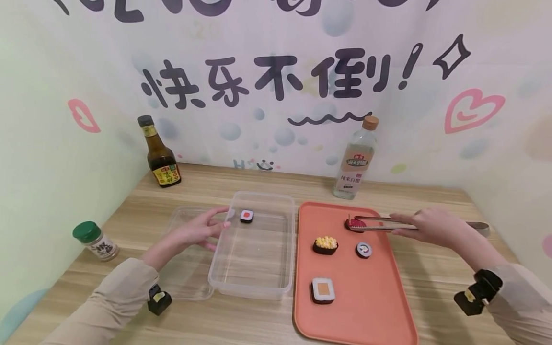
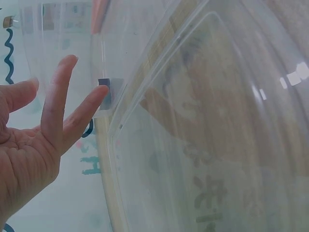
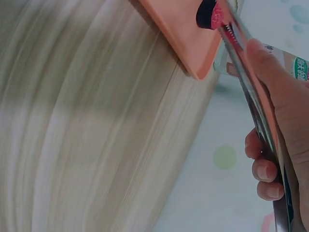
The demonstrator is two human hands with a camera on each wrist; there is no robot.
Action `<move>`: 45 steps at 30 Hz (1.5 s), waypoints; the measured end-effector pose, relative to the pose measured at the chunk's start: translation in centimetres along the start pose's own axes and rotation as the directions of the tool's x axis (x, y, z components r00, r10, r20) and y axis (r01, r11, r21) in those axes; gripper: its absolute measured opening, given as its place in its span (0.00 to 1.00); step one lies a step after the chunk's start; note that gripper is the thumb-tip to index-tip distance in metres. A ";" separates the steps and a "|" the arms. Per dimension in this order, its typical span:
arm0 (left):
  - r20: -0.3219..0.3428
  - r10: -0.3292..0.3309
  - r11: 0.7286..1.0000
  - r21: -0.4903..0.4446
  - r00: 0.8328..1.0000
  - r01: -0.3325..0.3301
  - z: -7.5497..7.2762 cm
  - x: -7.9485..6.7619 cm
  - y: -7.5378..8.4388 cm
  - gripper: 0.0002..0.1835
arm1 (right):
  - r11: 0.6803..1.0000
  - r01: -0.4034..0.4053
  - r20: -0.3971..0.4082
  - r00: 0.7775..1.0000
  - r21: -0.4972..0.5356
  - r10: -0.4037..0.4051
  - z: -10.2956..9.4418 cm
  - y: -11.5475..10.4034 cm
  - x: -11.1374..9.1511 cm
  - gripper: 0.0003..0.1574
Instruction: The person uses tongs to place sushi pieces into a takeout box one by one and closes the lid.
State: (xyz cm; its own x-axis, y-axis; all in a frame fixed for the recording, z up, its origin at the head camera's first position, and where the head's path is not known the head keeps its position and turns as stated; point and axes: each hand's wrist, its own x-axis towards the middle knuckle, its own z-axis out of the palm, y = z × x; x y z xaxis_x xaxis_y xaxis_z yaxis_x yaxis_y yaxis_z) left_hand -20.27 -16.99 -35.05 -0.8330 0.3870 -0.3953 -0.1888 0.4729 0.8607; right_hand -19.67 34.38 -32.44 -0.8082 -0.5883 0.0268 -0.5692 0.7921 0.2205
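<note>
My right hand (image 1: 433, 227) grips metal tongs (image 3: 256, 104), their tips at either side of a red-topped sushi piece (image 1: 356, 224) at the back of the orange tray (image 1: 353, 306). Also on this tray are a corn-topped piece (image 1: 325, 245), a small round roll (image 1: 364, 249) and a square roll with an orange centre (image 1: 323, 291). Fingers spread, my left hand (image 1: 200, 229) touches the left side of a clear plastic box (image 1: 252, 289). Inside that box, near its back left corner, sits a small roll with a red centre (image 1: 247, 216).
A clear lid (image 1: 185, 282) lies left of the box, partly under my left forearm. Behind stand a dark sauce bottle (image 1: 161, 160) at left and a clear vinegar bottle (image 1: 355, 163) at right. A green-capped shaker (image 1: 96, 240) stands near the table's left edge.
</note>
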 end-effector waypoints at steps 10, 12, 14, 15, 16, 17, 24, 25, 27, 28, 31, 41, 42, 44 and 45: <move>0.001 0.027 0.999 -0.027 1.000 -0.027 0.1 0.2 -0.4 0.34 | 0.998 0.045 -0.032 0.998 -0.041 -0.046 -0.1 -0.1 0.3 0.28; 0.000 0.031 0.999 -0.032 1.000 -0.031 0.1 0.2 -0.5 0.34 | 0.999 0.036 -0.026 0.999 -0.018 -0.037 -0.3 -0.1 0.4 0.28; -0.001 0.033 0.999 -0.032 0.999 -0.033 0.0 0.2 -0.5 0.34 | 1.000 0.015 -0.002 1.000 0.019 -0.015 -0.7 -0.3 0.7 0.28; -0.002 0.033 0.999 -0.032 0.999 -0.033 0.0 0.2 -0.5 0.34 | 1.000 0.003 0.008 1.000 0.030 -0.004 -1.0 -0.4 0.8 0.28; -0.001 0.034 0.999 -0.033 0.999 -0.034 0.0 0.2 -0.5 0.34 | 0.999 -0.006 0.014 1.000 0.040 0.005 -1.3 -0.5 1.0 0.28; 0.000 0.035 0.999 -0.033 0.999 -0.035 0.0 0.2 -0.5 0.35 | 0.999 -0.012 0.017 1.000 0.040 0.012 -1.5 -0.6 1.2 0.28; 0.002 0.038 0.999 -0.037 0.999 -0.038 0.0 0.3 -0.7 0.36 | 0.997 0.056 -0.140 0.988 -0.049 -0.062 -3.3 -1.5 3.0 0.28; 0.003 0.039 0.999 -0.037 0.999 -0.039 0.0 0.3 -0.7 0.36 | 0.995 0.074 -0.166 0.983 -0.064 -0.083 -3.6 -1.7 3.4 0.27; 0.005 0.040 0.998 -0.039 0.999 -0.040 0.0 0.3 -0.7 0.36 | 0.991 0.104 -0.198 0.973 -0.079 -0.118 -4.3 -2.2 4.4 0.26; 0.006 0.041 0.998 -0.040 0.999 -0.041 0.0 0.3 -0.7 0.36 | 0.990 0.118 -0.208 0.969 -0.078 -0.132 -4.6 -2.5 4.9 0.27; 0.006 0.041 0.998 -0.039 0.999 -0.041 0.0 0.2 -0.6 0.35 | 0.988 0.143 -0.202 0.967 -0.062 -0.153 -5.9 -3.7 6.6 0.28; 0.000 0.046 0.998 -0.052 0.999 -0.046 -0.1 0.2 -0.7 0.34 | 0.931 0.304 -0.225 0.911 -0.200 -0.346 -8.0 -9.1 13.3 0.25; 0.001 0.049 0.997 -0.054 0.999 -0.049 -0.1 0.2 -0.6 0.34 | 0.923 0.324 -0.215 0.906 -0.207 -0.366 -8.1 -9.7 13.8 0.24; 0.003 0.053 0.997 -0.053 0.999 -0.053 -0.1 0.2 -0.6 0.35 | 0.906 0.366 -0.171 0.899 -0.212 -0.403 -8.2 -10.8 14.8 0.23; 0.003 0.054 0.997 -0.053 0.999 -0.053 -0.1 0.2 -0.6 0.34 | 0.898 0.383 -0.144 0.898 -0.215 -0.417 -8.3 -11.3 15.3 0.22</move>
State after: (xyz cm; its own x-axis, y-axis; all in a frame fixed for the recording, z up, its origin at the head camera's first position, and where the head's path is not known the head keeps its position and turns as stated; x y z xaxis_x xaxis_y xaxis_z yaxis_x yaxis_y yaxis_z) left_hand -20.32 -17.27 -35.61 -0.8405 0.4141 -0.3495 -0.1712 0.4089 0.8964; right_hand -24.32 15.05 -26.45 -0.4666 -0.8815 0.0721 -0.7883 0.4515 0.4181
